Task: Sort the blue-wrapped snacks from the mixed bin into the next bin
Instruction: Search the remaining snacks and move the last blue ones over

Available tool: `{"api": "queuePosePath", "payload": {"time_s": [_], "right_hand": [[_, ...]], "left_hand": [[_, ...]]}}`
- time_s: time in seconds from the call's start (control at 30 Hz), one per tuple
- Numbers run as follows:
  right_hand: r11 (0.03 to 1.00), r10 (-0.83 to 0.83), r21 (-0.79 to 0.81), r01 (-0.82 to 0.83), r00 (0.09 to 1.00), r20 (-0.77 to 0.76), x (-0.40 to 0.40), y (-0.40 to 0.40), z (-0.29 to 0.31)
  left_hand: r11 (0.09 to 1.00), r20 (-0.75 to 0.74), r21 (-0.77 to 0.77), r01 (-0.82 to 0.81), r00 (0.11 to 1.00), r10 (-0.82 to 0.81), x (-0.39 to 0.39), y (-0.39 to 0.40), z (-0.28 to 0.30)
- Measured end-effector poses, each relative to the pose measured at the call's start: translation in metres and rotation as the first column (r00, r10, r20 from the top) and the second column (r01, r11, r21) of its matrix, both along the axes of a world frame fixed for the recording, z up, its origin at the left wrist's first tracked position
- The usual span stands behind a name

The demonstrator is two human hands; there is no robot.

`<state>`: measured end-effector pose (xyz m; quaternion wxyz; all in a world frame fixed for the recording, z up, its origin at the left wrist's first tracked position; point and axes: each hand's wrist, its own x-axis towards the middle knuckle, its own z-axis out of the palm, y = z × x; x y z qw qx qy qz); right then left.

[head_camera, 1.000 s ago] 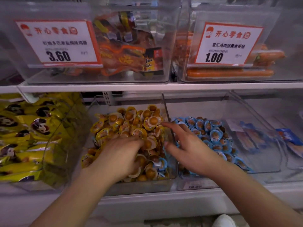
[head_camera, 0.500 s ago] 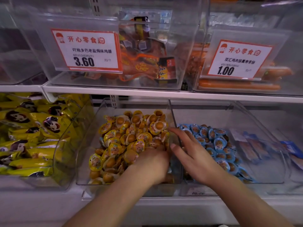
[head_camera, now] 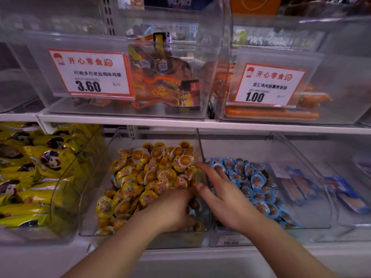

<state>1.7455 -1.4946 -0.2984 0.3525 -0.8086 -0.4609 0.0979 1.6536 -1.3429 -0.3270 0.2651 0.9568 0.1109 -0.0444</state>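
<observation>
— How are the blue-wrapped snacks seen?
— As small round packs, heaped in the right bin.
— And the grips?
— The right hand is spread open over the divider; the left hand's grip, buried in the mixed bin, cannot be told.

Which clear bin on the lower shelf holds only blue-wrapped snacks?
The bin right of the yellow mixed bin: the blue bin, under the right hand. Its neighbours hold yellow wrappers.

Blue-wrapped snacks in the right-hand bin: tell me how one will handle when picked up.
Each blue-wrapped snack looks small, so probably light. The glossy wrap may be slippery. Its round bulge with a flat rim suggests pinching the rim; loosely heaped, neighbours will likely shift.
</observation>
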Motion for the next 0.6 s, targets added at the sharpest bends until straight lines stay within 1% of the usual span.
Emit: {"api": "queuePosePath", "payload": {"time_s": [0.07, 0.1, 0.17, 0.23, 0.27, 0.33, 0.4, 0.43, 0.47, 0.53, 0.57, 0.6], "right_hand": [[1.0, -0.002, -0.004, 0.002, 1.0, -0.006, 0.001, 0.0, 0.001], [1.0, -0.005, -0.004, 0.005, 1.0, -0.005, 0.001, 0.0, 0.002], [1.0, -0.023, 0.003, 0.023, 1.0, 0.011, -0.002, 0.0, 0.003], [0.997, -0.06, 0.041, 0.057, 0.996, 0.065, -0.009, 0.002, 0.004], [0.993, -0.092, 0.084, 0.084, 0.991, 0.099, -0.013, 0.004, 0.005], [0.962, -0.176, 0.236, 0.136, 0.972, 0.158, -0.02, 0.01, 0.011], [0.904, -0.249, 0.398, 0.157, 0.949, 0.193, -0.027, 0.018, 0.02], [0.877, -0.259, 0.455, 0.154, 0.949, 0.179, -0.031, 0.021, 0.023], [0.859, -0.242, 0.488, 0.152, 0.962, 0.126, -0.036, 0.025, 0.025], [0.864, -0.168, 0.47, 0.183, 0.983, -0.073, -0.049, 0.035, 0.026], [0.88, -0.135, 0.427, 0.205, 0.973, -0.189, -0.055, 0.041, 0.025], [0.896, -0.098, 0.382, 0.228, 0.939, -0.331, -0.061, 0.048, 0.025]], "left_hand": [[0.985, 0.056, -0.164, -0.061, 0.996, 0.072, -0.002, 0.006, 0.0], [0.963, 0.08, -0.252, -0.097, 0.989, 0.121, -0.003, 0.009, 0.002], [0.893, 0.135, -0.427, -0.143, 0.966, 0.22, -0.007, 0.018, 0.006], [0.795, 0.18, -0.584, -0.166, 0.928, 0.326, -0.015, 0.027, 0.013], [0.725, 0.174, -0.666, -0.176, 0.908, 0.381, -0.02, 0.033, 0.017], [0.548, 0.11, -0.812, -0.2, 0.87, 0.481, -0.032, 0.042, 0.024], [0.361, 0.042, -0.914, -0.184, 0.843, 0.536, -0.043, 0.048, 0.032], [0.289, 0.029, -0.944, -0.16, 0.832, 0.555, -0.048, 0.05, 0.035], [0.23, 0.025, -0.964, -0.131, 0.82, 0.571, -0.053, 0.052, 0.038], [0.149, 0.013, -0.984, -0.096, 0.8, 0.6, -0.061, 0.054, 0.041], [0.127, 0.0, -0.987, -0.099, 0.79, 0.613, -0.064, 0.054, 0.042], [0.109, -0.015, -0.988, -0.106, 0.782, 0.624, -0.067, 0.055, 0.042]]}}
